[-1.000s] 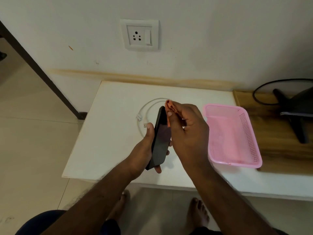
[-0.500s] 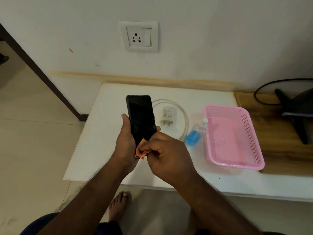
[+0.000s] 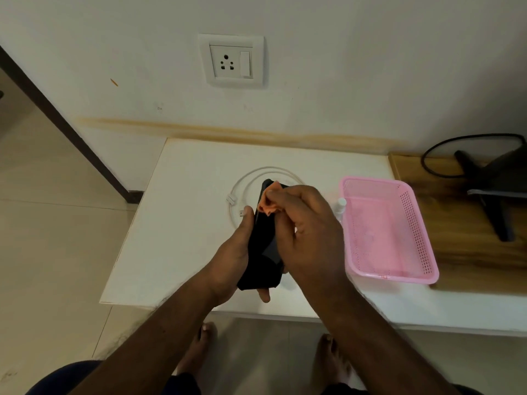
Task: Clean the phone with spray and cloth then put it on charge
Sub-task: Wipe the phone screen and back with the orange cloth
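Note:
My left hand (image 3: 232, 259) grips a black phone (image 3: 261, 252) by its edges above the white table (image 3: 182, 223), the phone turned partly edge-on. My right hand (image 3: 309, 238) pinches a small orange cloth (image 3: 269, 203) against the phone's upper part and covers much of the phone. A white charging cable (image 3: 242, 183) lies coiled on the table behind the hands. The cap of the spray bottle (image 3: 340, 205) shows just right of my right hand; the rest of it and the charger plug are hidden.
A pink plastic basket (image 3: 410, 232) sits to the right on the table. A wall socket (image 3: 232, 61) is above the table. Further right a wooden surface (image 3: 470, 252) carries a black stand and a black cable. My bare feet are below the table's edge.
The phone has turned from facing me to partly edge-on. My right hand with the cloth has moved from the phone's lower end up to its upper part, now hiding the charger plug and most of the bottle.

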A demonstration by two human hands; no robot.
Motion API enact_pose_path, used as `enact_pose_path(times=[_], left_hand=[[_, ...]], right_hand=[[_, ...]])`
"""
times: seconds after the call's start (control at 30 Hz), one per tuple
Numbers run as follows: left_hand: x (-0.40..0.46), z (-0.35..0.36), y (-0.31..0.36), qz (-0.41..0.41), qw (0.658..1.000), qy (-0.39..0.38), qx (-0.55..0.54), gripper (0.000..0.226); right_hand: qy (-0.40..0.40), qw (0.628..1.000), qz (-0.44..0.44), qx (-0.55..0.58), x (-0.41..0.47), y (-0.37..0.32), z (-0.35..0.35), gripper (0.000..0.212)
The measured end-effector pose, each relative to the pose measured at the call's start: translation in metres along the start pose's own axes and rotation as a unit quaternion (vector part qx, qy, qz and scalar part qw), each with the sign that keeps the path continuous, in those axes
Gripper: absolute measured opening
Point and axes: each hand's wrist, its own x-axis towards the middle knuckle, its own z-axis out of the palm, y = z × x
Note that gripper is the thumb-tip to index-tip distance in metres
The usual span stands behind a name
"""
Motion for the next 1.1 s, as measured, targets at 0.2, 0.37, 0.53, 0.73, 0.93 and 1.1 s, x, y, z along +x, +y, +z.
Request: enact_pose_path(times=[0.2,0.37,0.53,0.73,0.93,1.1], left_hand=[[0.001,-0.003,0.001,0.007,0.999,-0.017,-0.044,0.073],[0.005,-0.013,0.003,0.067,0.992,0.002,-0.111,0.074],[0.012,-0.026,0.0,0.089,0.984,0.076,-0.134,0.078],[0.016,-0.032,0.001,0.081,0.971,0.122,-0.192,0.083],[0.018,-0.029,0.004,0.09,0.967,0.116,-0.206,0.082],[0.017,-0.028,0.005,0.084,0.97,0.098,-0.205,0.086]], right_hand=[[0.014,0.998,0.048,-0.023,0.006,0.007,-0.008,0.032],[-0.083,0.995,0.046,-0.025,-0.002,0.003,-0.001,0.032],[-0.205,0.977,0.044,-0.042,-0.011,0.002,0.008,0.022],[-0.286,0.953,0.095,-0.035,-0.011,0.0,0.012,0.02],[-0.263,0.957,0.105,0.057,-0.007,0.003,0.005,0.014],[-0.145,0.983,0.111,0.01,-0.007,0.012,0.002,0.02]])
